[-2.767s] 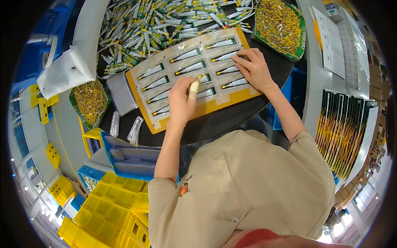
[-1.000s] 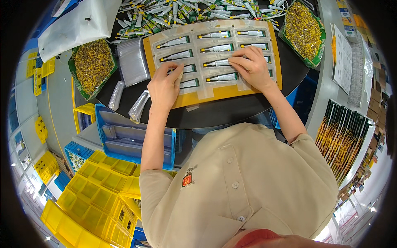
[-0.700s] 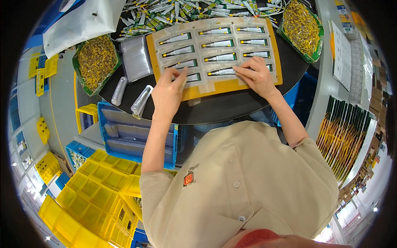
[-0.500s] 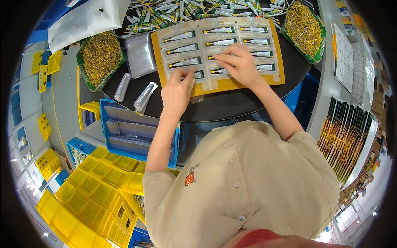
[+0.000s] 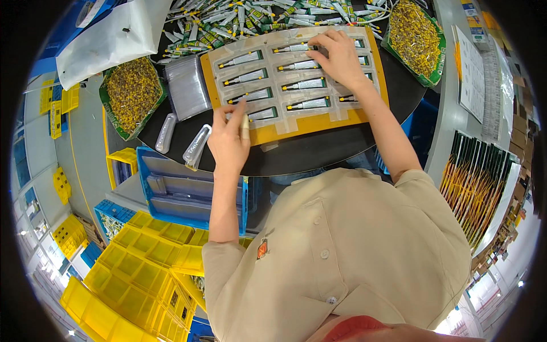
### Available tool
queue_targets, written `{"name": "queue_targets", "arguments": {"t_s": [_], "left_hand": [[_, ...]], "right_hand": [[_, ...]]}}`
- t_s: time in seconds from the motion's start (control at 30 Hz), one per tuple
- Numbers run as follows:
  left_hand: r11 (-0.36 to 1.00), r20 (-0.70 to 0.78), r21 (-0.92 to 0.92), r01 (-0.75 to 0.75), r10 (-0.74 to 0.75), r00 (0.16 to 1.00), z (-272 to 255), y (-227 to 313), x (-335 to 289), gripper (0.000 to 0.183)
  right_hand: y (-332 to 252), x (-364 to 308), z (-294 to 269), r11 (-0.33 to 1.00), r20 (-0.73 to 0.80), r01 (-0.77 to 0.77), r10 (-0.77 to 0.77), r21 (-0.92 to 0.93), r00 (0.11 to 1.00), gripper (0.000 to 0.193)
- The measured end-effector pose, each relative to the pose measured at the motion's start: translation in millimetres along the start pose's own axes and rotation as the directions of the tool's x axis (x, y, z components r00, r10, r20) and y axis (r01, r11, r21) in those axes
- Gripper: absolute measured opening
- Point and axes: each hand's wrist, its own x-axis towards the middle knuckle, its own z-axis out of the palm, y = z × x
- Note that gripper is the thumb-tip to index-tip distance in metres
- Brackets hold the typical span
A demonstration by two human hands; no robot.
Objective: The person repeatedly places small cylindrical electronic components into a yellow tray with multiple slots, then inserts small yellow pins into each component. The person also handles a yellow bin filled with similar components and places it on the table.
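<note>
Small silver tubes with yellow caps, such as one in the middle column [image 5: 304,84], lie in rows of slots in a pale tray [image 5: 276,91] on a yellow board [image 5: 310,130]. My left hand [image 5: 229,137] is at the tray's lower left edge, its fingertips close to the capped end of a tube [image 5: 253,95]. A tan cover wraps one of its fingers. Over the upper right part of the tray reaches my right hand [image 5: 341,61], thumb and forefinger apart beside the end of a top-row tube [image 5: 290,48]. It hides parts of the right column.
Loose tubes [image 5: 228,28] pile up behind the tray. Green-edged boxes of small yellow-and-brown pieces stand left [image 5: 134,94] and right [image 5: 415,37]. Clear plastic sleeves [image 5: 188,85] and two clear packs [image 5: 198,146] lie left. A blue crate [image 5: 191,219] sits below the black table [image 5: 296,157].
My right hand has moved up from the middle column's third row to the top row. My left hand has drawn left, uncovering the tube at the lower left. The view has shifted slightly.
</note>
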Motion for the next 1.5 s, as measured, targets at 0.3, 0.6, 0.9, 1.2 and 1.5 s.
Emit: {"name": "queue_targets", "arguments": {"t_s": [0.3, 0.6, 0.9, 1.2, 1.5], "left_hand": [[0.997, 0.162, 0.059, -0.049, 0.039, 0.986, -8, 11, 22, 0.052], [0.961, 0.478, 0.217, -0.172, 0.049, 0.877, -15, 21, -19, 0.061], [0.974, 0.109, 0.222, -0.034, 0.010, 0.994, -35, 2, -6, 0.045], [0.874, -0.297, 0.453, 0.176, -0.038, 0.954, -110, -201, 97, 0.050], [0.893, -0.403, 0.419, 0.160, 0.025, 0.915, -79, -177, 83, 0.070]], "right_hand": [[22, -4, -42, 0.975, 0.059, 0.148, -0.160, 0.163, 0.985, 0.010], [44, -106, -107, 0.998, 0.149, 0.052, -0.054, 0.017, 0.987, 0.017], [204, -113, -183, 0.890, -0.216, -0.312, 0.250, -0.334, 0.944, 0.024], [456, -188, -274, 0.129, -0.119, -0.521, 0.901, -0.844, 0.416, 0.046], [400, -146, -302, 0.299, -0.263, -0.671, 0.754, -0.678, 0.601, 0.041]]}}
